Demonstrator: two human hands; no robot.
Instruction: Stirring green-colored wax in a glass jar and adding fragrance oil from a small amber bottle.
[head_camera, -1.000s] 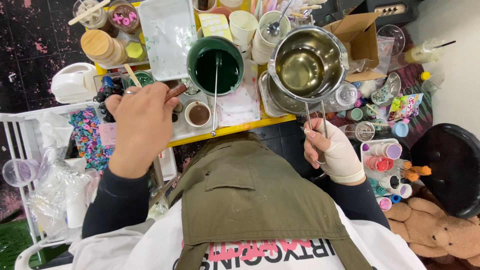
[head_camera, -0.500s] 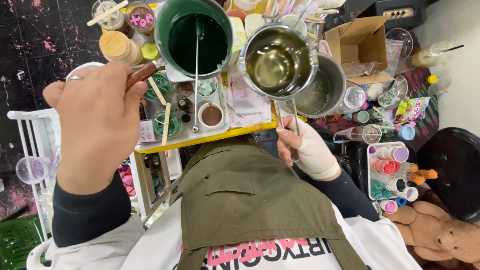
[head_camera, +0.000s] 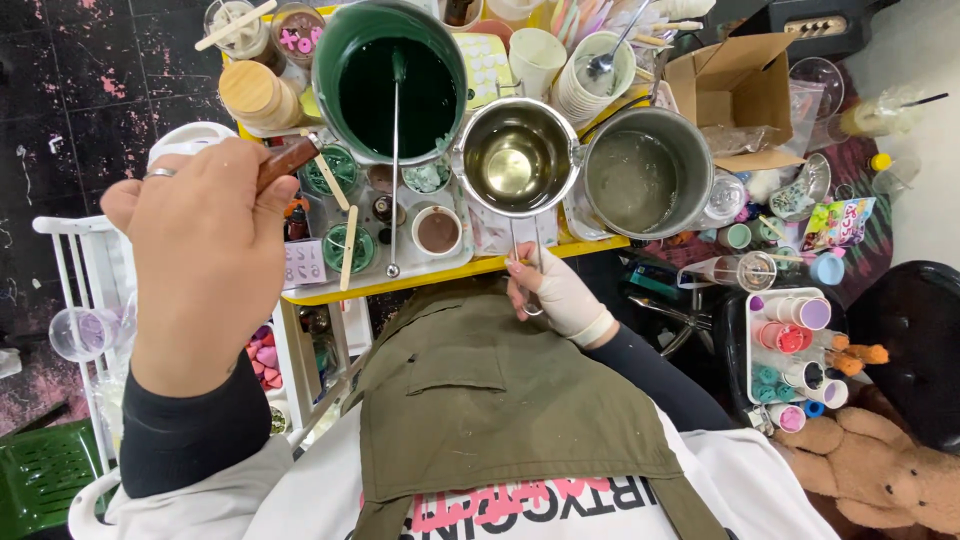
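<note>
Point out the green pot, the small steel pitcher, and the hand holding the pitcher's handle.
green pot (head_camera: 345, 45), head view, left rim.
small steel pitcher (head_camera: 478, 125), head view, left rim.
right hand (head_camera: 560, 295), head view, back of hand.

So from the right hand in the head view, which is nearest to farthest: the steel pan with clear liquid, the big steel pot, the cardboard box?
1. Steel pan, just above the right hand.
2. Steel pot, up and right.
3. Cardboard box, farthest, upper right.
</note>
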